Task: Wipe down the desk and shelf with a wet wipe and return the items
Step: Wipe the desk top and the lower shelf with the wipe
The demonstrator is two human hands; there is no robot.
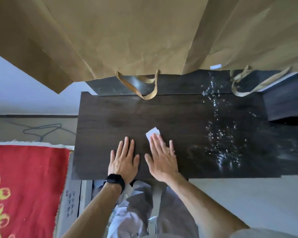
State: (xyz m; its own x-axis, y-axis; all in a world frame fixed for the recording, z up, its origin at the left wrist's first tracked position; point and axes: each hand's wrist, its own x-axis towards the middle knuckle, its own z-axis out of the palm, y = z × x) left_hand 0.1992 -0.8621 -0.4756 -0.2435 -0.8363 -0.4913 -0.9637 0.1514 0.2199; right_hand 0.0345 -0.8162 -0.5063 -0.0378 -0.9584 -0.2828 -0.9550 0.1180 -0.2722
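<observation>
A dark wooden desk [187, 117] fills the middle of the head view. My right hand [162, 158] lies flat with straight fingers on a small white wet wipe [152, 132], pressing it to the desk; only the wipe's far corner shows beyond the fingertips. My left hand [124, 160], with a black watch on the wrist, rests flat on the desk just left of it, fingers spread. The desk's right half glistens with wet streaks and droplets [220, 143].
Large brown paper bags [127, 35] hang over the desk's far edge, their handles [141, 88] drooping onto the surface. A dark shelf unit [286, 103] stands at the right. A red rug [24, 186] and a cable [41, 131] lie on the floor to the left.
</observation>
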